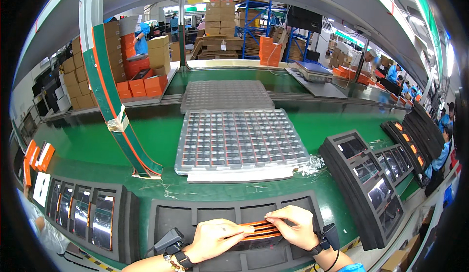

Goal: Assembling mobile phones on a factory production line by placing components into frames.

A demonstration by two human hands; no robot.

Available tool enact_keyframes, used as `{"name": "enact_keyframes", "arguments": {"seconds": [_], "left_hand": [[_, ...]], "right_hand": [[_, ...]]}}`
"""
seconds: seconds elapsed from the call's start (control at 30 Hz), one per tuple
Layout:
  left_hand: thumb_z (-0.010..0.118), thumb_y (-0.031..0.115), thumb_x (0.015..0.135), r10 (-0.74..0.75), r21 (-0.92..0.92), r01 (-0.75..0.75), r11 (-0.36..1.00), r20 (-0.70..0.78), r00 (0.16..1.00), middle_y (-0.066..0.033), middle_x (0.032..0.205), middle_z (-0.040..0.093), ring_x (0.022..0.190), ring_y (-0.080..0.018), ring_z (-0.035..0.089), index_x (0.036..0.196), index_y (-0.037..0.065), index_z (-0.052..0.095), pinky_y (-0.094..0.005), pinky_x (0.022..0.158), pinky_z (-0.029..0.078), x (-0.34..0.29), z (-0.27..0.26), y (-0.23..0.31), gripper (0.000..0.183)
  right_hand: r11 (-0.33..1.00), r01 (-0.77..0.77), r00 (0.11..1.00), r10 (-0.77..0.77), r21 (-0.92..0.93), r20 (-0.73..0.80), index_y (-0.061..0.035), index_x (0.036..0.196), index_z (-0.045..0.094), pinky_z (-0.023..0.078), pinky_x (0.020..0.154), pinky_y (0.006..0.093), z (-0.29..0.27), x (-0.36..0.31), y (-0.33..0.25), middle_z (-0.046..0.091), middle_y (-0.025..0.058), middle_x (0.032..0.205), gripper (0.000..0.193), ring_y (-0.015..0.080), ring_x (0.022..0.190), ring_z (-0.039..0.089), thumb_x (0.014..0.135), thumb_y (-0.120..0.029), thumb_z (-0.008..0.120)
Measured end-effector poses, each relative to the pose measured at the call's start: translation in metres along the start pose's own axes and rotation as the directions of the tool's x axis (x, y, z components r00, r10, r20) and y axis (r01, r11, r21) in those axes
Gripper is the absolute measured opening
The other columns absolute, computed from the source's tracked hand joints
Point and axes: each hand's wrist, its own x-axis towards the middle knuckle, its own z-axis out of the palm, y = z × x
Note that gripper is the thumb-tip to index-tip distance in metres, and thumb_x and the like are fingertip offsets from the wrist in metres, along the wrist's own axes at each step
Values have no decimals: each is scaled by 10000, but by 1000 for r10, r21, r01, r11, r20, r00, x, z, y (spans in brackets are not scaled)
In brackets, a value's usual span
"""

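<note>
A small stack of thin, dark flat pieces with orange edges [261, 229] is held between my two hands, over a black foam tray [163, 214] with recessed slots. My left hand [221, 239] grips the stack's left end, fingers stretched along its top edge and thumb side toward the middle. At the right end, my right hand [296, 227] pinches the upper edges between thumb and fingertips. The pieces stand on edge or tilt, so their faces are mostly hidden. Each wrist carries a black strap with a small dark device.
Beyond the tray lies a clear plastic tray [242, 137] filled with many small parts in a grid. Foam trays holding glossy dark panels stand at left [88, 213] and right [366, 179]. A green-and-orange post [115, 106] rises at left. Orange boxes [154, 86] sit farther back.
</note>
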Motion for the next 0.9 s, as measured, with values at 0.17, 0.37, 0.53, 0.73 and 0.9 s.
{"name": "enact_keyframes", "arguments": {"seconds": [0.17,0.37,0.53,0.73,0.9], "left_hand": [[740,236,880,-9,13,9,1000,11,1000,9,905,763,790,-164,721,1053,240,790,-290,678,588,0,0,2,180],[748,229,872,8,27,-8,1000,0,1000,10,910,764,789,-163,722,1049,234,791,-293,677,591,0,-1,2,182],[751,222,868,17,28,-17,999,4,1000,13,917,766,786,-161,723,1047,229,792,-287,680,592,-1,-1,4,184],[754,213,861,61,67,-61,996,1,998,5,913,765,770,-161,721,1051,231,791,-281,660,590,0,-1,4,194],[759,187,848,99,101,-97,990,-15,995,6,923,764,775,-170,724,1050,198,785,-282,659,589,1,-5,10,203]], "right_hand": [[999,-41,999,41,15,24,-39,949,763,560,681,298,-5,-3,7,749,80,870,128,198,746,708,823,-17,762],[993,89,991,-81,-76,107,-51,960,745,555,736,321,-6,-4,20,736,61,905,144,216,809,687,820,-68,772],[949,242,940,-178,-201,292,-64,1025,716,555,780,345,-16,-14,20,708,58,1049,263,236,884,671,814,-204,786],[907,283,920,-165,-313,355,-82,1110,712,523,864,384,-24,-13,13,688,92,1141,395,278,991,656,776,-274,797],[970,225,952,-198,-92,235,-108,1124,722,503,887,375,-5,8,-16,702,58,1133,357,251,1012,652,788,-194,805]]}}
